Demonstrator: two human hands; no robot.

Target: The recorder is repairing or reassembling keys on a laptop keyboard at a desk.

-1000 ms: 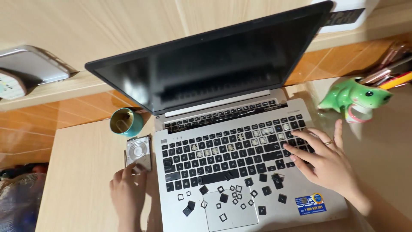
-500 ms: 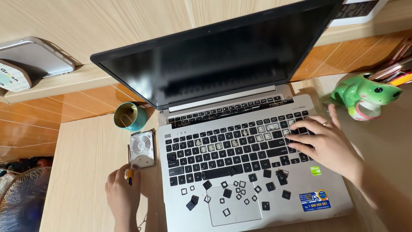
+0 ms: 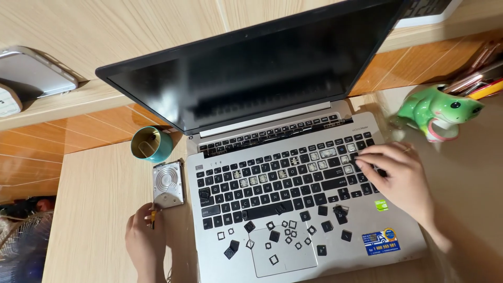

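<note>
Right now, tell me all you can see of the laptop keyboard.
The laptop keyboard has black keys set in a silver deck. Several caps are off in the upper rows, baring pale sockets. Loose black caps and small square frames lie scattered over the touchpad and palm rest. The right hand rests its fingertips on keys at the right end. The left hand is off the laptop, on the desk beside it, holding a small tool with a yellow part.

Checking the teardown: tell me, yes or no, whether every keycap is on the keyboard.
No: several loose keycaps lie scattered on the palm rest and touchpad, and the keyboard shows bare switch spots.
</note>
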